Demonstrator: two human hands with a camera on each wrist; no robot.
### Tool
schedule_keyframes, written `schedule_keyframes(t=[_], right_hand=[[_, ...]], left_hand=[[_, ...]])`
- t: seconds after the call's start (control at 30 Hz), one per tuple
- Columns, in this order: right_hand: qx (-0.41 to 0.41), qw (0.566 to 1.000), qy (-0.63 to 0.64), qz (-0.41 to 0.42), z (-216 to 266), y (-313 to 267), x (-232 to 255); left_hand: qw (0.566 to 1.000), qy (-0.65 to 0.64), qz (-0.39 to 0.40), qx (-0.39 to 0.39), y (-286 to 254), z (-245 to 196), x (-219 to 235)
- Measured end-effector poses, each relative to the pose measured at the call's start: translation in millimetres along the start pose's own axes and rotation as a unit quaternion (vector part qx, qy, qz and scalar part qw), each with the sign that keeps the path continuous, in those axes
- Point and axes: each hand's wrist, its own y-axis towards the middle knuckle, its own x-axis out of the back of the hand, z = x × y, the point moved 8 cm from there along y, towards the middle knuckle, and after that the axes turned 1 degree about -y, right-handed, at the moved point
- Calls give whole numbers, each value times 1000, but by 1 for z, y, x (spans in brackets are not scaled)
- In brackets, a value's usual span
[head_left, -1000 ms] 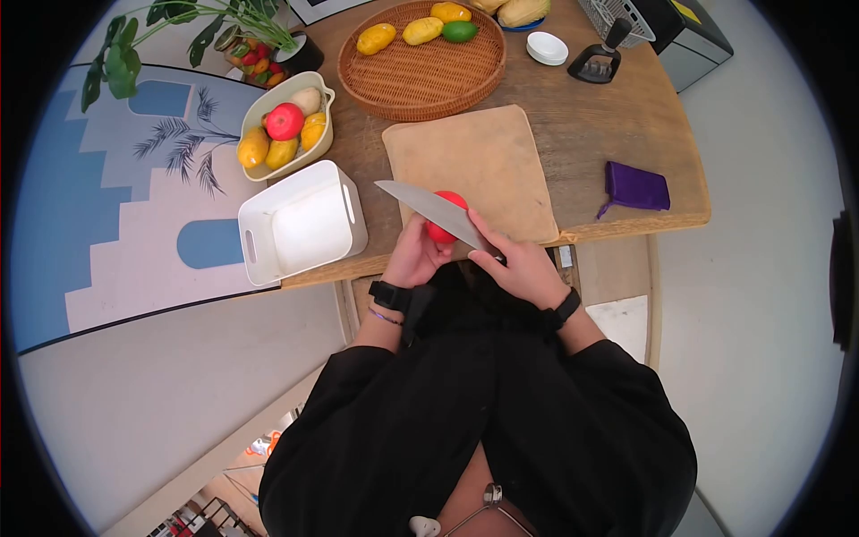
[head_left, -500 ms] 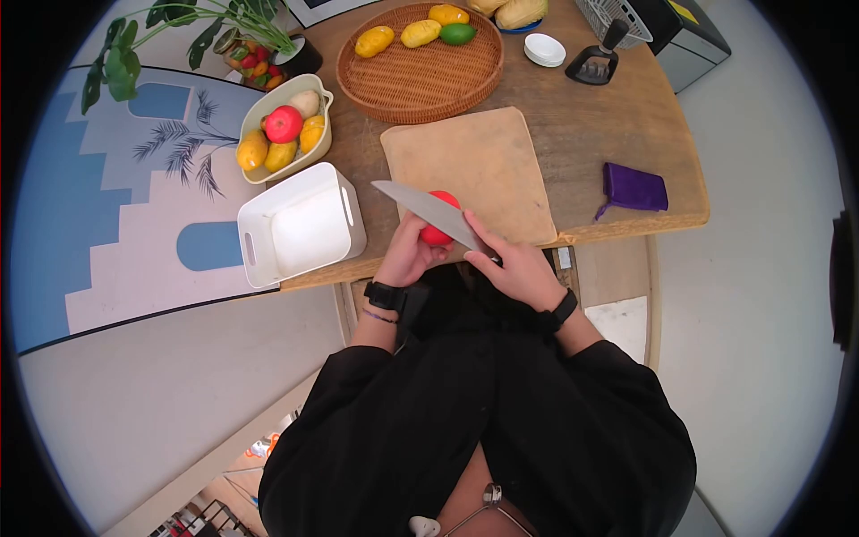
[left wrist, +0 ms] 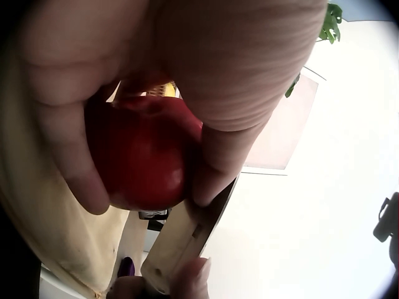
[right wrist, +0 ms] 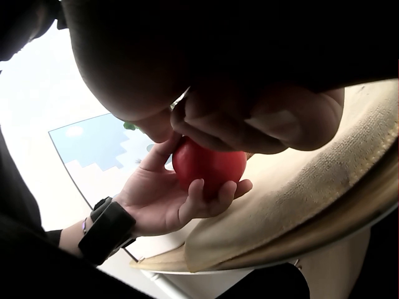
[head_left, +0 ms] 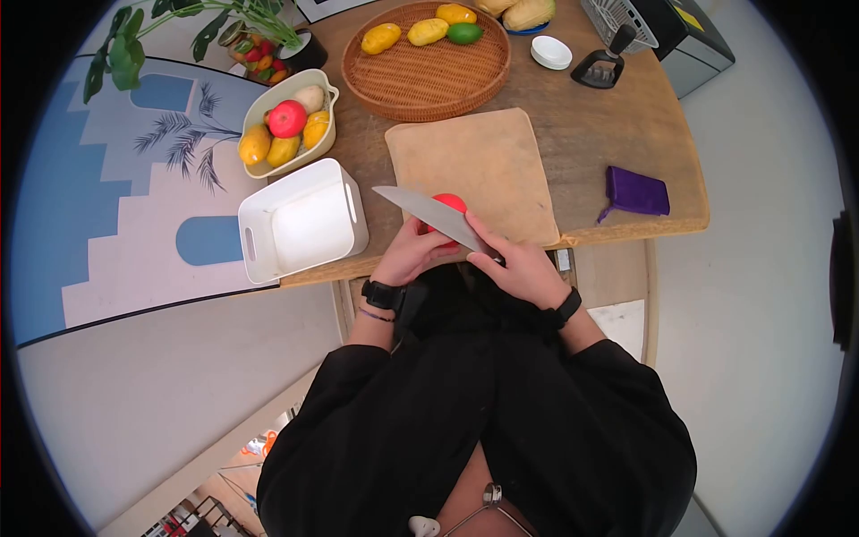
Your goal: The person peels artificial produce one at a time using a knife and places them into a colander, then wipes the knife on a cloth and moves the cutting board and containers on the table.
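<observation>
1. Left hand (head_left: 407, 257): curled round the red fruit (right wrist: 209, 167), fingers one side, what looks like the thumb on the other.
2. Right hand (head_left: 526, 270): gripping the knife (head_left: 416, 207) up near the heel of the blade; handle mostly hidden by the hand.
3. Hands close together, fruit and blade between them. Can't tell if their fingers touch.
4. Fruit sits in the left grip over the near edge of the mat (head_left: 474, 152), seemingly held up off it. Blade crosses above it in head view, tip toward the bin (head_left: 313, 224). Blade-to-fruit contact not clear.
5. Step in hand, my read: working the knife at the hand-held fruit.
6. Doing it well: thumb looks very near the blade in left wrist view, so tuck it back, out of the edge's path.
7. Round, glossy skin likely slips; firm grip from both sides, no squeezing.
8. Short, light strokes, wrist steady; turn the fruit, not the knife. A hard push could skid into the left fingers.
9. Long blade, so mind the tip. Choked-up right grip should help control.
10. Safer option: rest the fruit on the mat for support.
</observation>
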Motion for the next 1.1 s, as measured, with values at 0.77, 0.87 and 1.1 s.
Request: schedule_keyframes(t=[0.77, 0.87, 1.1], right_hand=[[-10, 1000, 19, -10, -5, 3, -3], [-12, 1000, 28, -6, -3, 4, 0], [-4, 999, 34, -8, -6, 2, -3]], left_hand=[[998, -14, 39, 42, -10, -5, -17], [999, -21, 42, 16, -5, -8, -18], [997, 45, 54, -23, -5, -13, -16]])
